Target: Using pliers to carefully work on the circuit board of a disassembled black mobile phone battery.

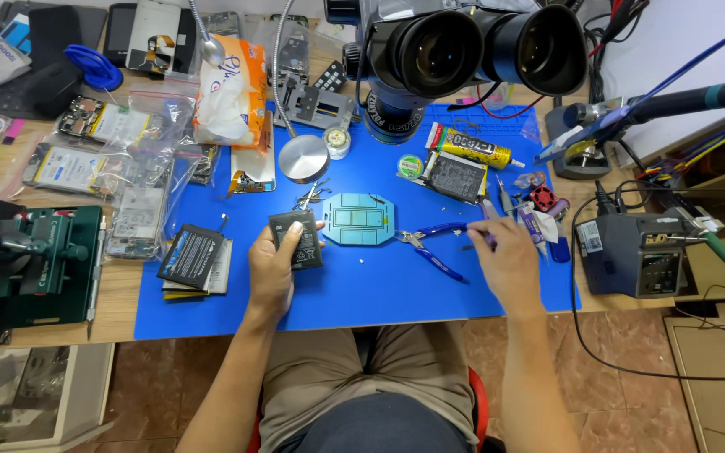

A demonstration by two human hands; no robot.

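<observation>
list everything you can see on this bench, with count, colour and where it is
work mat: 1, blue, centre of bench
phone battery: 1, black, in left hand
teal plate: 1, teal, mat centre
pliers: 1, blue handles, by right hand
glue tube: 1, yellow and black, upper mat
microscope: 1, black, top centre
tissue pack: 1, orange and white, upper left
soldering station: 1, dark grey, right
green fixture: 1, green, left edge
battery stack: 1, black on top, left of mat
left hand: 1, holding battery
right hand: 1, fingers on pliers handle
</observation>
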